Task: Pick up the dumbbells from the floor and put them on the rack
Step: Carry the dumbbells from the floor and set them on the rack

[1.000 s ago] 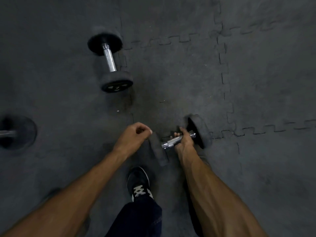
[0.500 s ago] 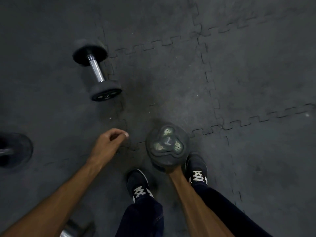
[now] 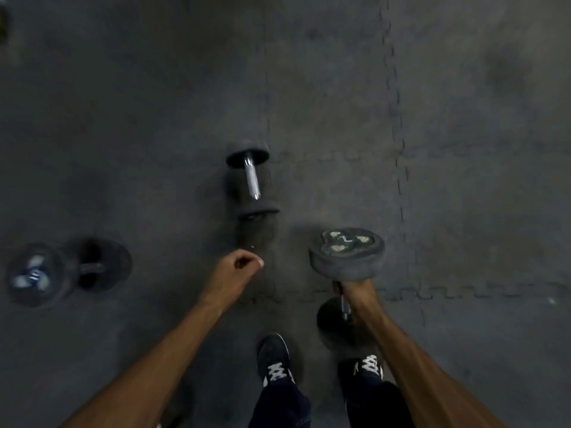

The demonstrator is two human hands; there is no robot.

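My right hand grips the chrome handle of a black dumbbell, held end-up above the floor so one round end with a worn green logo faces me. My left hand hangs beside it with the fingers loosely curled and nothing in it. Just beyond my left hand a second dumbbell with a chrome bar lies on the floor. A third dumbbell lies at the left, blurred. No rack is in view.
The floor is dark grey interlocking rubber tiles with jigsaw seams. My two dark shoes with white laces stand near the bottom of the view, below the held dumbbell.
My right hand has lifted the dumbbell off the floor and turned it end-up. The view has shifted, so the floor dumbbells now sit nearer the middle and left. My left hand stays empty.
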